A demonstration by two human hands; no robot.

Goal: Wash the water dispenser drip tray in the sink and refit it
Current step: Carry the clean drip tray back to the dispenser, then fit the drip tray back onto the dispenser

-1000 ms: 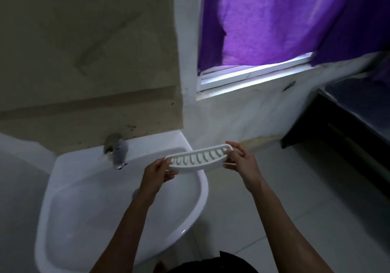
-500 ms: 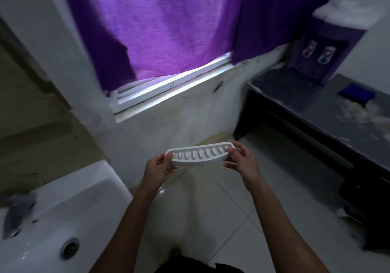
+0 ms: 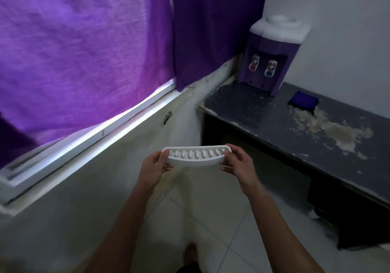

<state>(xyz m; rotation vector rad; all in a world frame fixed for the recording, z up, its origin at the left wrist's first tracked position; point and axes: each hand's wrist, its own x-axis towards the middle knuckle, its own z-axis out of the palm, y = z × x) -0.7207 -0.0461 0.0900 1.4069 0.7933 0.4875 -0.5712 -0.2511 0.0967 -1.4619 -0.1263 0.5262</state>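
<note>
2 hands carry the job at this moment, and the scene reads from the window side across to the corner. Far left, a purple curtain (image 3: 84,51) hangs over a bright window sill (image 3: 88,137). Next comes the left hand (image 3: 153,168), its grip pinching the left end of the drip tray (image 3: 195,156), thumb on the top rim and fingers tucked beneath. The tray is in the air over the tiled floor (image 3: 200,220), level, slotted face up, well apart from both walls. The right hand (image 3: 237,164) pinches the opposite end in the same way.

Further right, a dark surface (image 3: 263,112) with flaked, pale patches carries the water dispenser (image 3: 270,57) in the corner and a small blue sponge (image 3: 304,102) beside it. The recess under the 2 taps looks vacant.

By its look the tray is thin moulded plastic: light, stiff enough not to sag, and likely slick if wet. Holding it by the 2 short ends keeps fingers clear of the slots and leaves the long back edge free to slide into the dispenser base, which seems the step now due.
</note>
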